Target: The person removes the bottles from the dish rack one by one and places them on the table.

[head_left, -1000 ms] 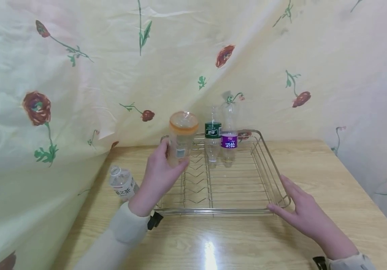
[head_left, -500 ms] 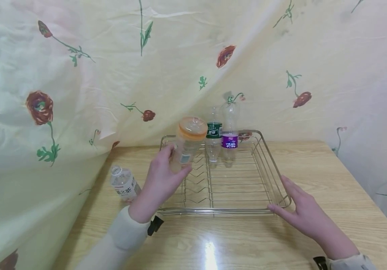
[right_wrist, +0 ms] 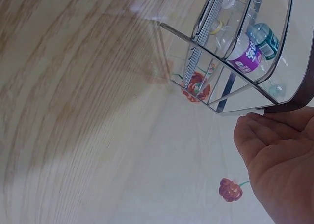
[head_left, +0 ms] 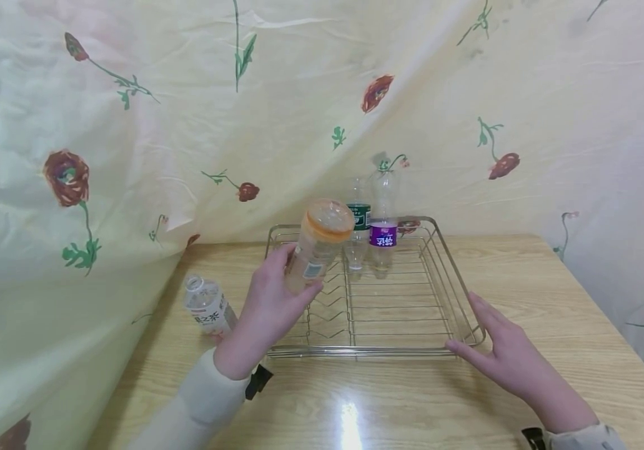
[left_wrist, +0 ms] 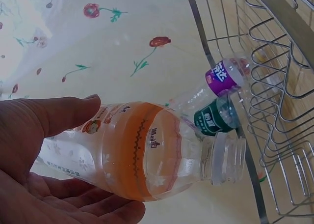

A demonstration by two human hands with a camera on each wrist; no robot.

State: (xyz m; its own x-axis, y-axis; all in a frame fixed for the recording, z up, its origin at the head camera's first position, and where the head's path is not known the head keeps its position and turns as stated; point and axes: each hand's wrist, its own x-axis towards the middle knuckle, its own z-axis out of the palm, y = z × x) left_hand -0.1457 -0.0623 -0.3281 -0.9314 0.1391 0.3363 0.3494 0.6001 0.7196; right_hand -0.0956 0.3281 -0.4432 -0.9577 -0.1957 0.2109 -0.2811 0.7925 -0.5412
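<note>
The left hand [head_left: 271,295] is gripping an orange bottle [head_left: 319,249], with the thumb on one side and the fingers bent round the other. The bottle is upside down and tipped, its round bottom up and leaning to the right. Its mouth has no cap and points at the wire rack [head_left: 355,352].

The step now looks like putting this bottle into the rack. It is over the left part, where the wires zigzag. I cannot tell if the mouth touches the wires.

The next move seems to call for bringing the mouth down between the wires, then letting go gently once the bottle stands by itself. It is light plastic, I think, so it could tip over and bump the others.

The right hand [head_left: 504,359] grips no bottle. Its fingers are loose and nearly straight, touching the rack at the near right corner, maybe to keep it still.

At the far side of the rack are a green-label bottle [head_left: 359,219] and, just to its right, a purple-label bottle [head_left: 383,235]. Both seem to be upside down too. A white-label bottle [head_left: 209,309] is on the table [head_left: 411,400], left of the rack, near the left wrist. It looks like one still to do.
</note>
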